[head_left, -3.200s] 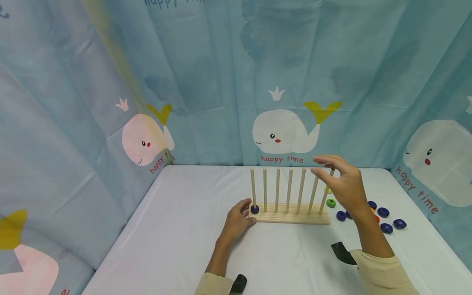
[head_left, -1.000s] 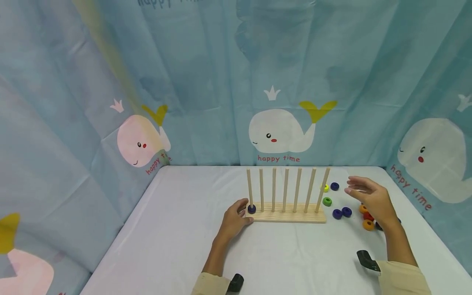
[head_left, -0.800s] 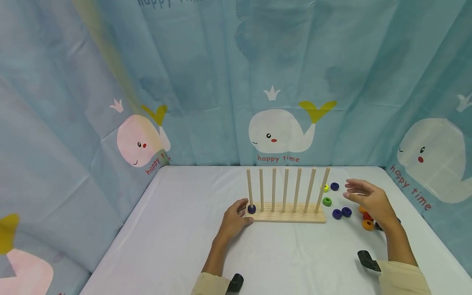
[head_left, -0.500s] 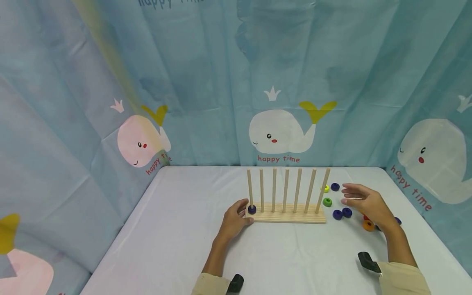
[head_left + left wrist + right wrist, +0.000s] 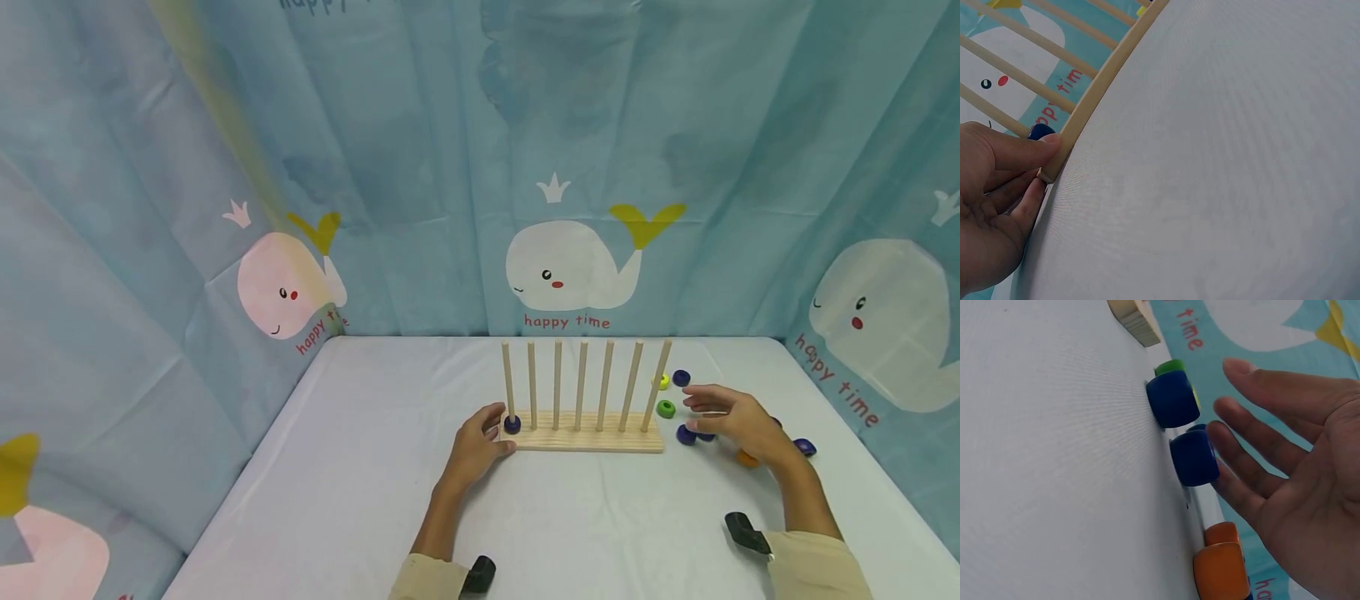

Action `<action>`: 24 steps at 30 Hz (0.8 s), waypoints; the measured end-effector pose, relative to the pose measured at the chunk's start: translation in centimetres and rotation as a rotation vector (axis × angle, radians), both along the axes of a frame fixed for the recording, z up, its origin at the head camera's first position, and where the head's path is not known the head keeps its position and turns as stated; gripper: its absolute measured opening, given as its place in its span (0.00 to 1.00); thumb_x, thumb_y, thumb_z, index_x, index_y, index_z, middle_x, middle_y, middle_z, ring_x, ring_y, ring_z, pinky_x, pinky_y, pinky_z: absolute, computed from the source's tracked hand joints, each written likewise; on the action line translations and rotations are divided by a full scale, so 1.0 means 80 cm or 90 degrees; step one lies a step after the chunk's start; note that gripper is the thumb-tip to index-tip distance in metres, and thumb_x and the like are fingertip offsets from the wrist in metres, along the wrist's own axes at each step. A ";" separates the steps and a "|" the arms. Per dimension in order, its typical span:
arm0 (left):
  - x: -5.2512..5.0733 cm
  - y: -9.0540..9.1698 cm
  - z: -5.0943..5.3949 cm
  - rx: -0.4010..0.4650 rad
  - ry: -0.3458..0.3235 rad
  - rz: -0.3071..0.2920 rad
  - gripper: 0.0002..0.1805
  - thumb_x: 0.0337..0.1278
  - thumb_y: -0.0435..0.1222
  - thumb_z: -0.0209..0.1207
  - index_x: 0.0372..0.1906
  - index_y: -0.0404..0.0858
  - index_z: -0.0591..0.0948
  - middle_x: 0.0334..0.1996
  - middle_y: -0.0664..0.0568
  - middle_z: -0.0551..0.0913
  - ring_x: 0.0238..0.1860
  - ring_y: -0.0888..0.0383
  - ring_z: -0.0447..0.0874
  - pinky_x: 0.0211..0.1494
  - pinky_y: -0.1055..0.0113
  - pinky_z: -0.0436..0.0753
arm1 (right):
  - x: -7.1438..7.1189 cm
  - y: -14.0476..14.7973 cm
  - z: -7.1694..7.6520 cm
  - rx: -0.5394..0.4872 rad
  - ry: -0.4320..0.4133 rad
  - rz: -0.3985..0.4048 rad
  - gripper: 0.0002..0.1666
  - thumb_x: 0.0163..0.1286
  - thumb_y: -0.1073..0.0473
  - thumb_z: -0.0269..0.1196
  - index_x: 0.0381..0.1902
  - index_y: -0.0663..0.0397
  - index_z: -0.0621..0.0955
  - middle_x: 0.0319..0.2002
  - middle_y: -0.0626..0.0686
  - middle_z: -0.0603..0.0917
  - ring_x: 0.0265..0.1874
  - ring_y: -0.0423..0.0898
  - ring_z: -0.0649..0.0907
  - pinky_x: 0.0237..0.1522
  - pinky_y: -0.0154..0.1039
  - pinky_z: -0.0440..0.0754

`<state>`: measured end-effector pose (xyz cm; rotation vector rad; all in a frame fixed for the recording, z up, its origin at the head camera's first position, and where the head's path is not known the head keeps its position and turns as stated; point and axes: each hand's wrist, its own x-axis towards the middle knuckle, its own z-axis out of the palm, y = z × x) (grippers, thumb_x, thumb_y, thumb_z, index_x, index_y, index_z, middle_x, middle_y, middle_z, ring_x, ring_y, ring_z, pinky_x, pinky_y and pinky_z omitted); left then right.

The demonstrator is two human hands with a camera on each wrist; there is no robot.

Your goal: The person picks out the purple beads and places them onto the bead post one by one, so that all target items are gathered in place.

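My left hand [image 5: 474,446] grips the left end of a wooden base [image 5: 585,441] that bears several upright pegs. At the bottom of the leftmost peg sits a dark blue bead [image 5: 512,425]. In the left wrist view, the thumb of my left hand [image 5: 997,206] lies on the base [image 5: 1094,94] beside the blue bead [image 5: 1041,131]. My right hand [image 5: 742,423] hovers over loose beads, fingers apart and holding nothing. In the right wrist view, two blue beads [image 5: 1173,399] [image 5: 1195,458] stand close to the fingers of my right hand [image 5: 1310,462].
Right of the base lie a green bead [image 5: 666,409], a yellow bead [image 5: 663,382] and a blue bead [image 5: 681,377]. An orange bead [image 5: 747,458] is partly under my right hand, and another blue bead [image 5: 805,447] lies farther right. A whale-print curtain [image 5: 420,167] hangs behind the table.
My right hand has moved down and slightly left, over the blue beads; earlier it was above the rightmost peg, then swung right. My left hand keeps its grip on the base.
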<state>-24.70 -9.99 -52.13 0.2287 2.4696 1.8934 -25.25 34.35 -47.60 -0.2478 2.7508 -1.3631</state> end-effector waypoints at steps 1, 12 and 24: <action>0.000 0.000 -0.001 0.002 0.001 0.000 0.39 0.54 0.22 0.72 0.74 0.31 0.73 0.70 0.36 0.77 0.74 0.40 0.74 0.77 0.61 0.78 | -0.001 0.000 -0.002 0.000 -0.005 0.004 0.40 0.70 0.57 0.73 0.74 0.65 0.72 0.64 0.69 0.82 0.63 0.70 0.81 0.48 0.28 0.86; -0.002 0.000 -0.003 -0.002 0.002 -0.006 0.39 0.55 0.22 0.72 0.74 0.31 0.73 0.71 0.37 0.77 0.75 0.40 0.73 0.77 0.62 0.78 | -0.003 0.000 -0.011 0.033 -0.021 0.019 0.37 0.63 0.64 0.76 0.69 0.66 0.78 0.59 0.66 0.86 0.60 0.66 0.83 0.53 0.40 0.92; -0.001 0.001 -0.002 -0.016 0.006 -0.001 0.38 0.57 0.23 0.71 0.74 0.31 0.73 0.71 0.37 0.77 0.75 0.40 0.74 0.77 0.63 0.78 | -0.002 -0.001 -0.010 0.052 -0.045 0.027 0.35 0.61 0.66 0.76 0.66 0.65 0.81 0.58 0.64 0.86 0.59 0.64 0.82 0.63 0.61 0.87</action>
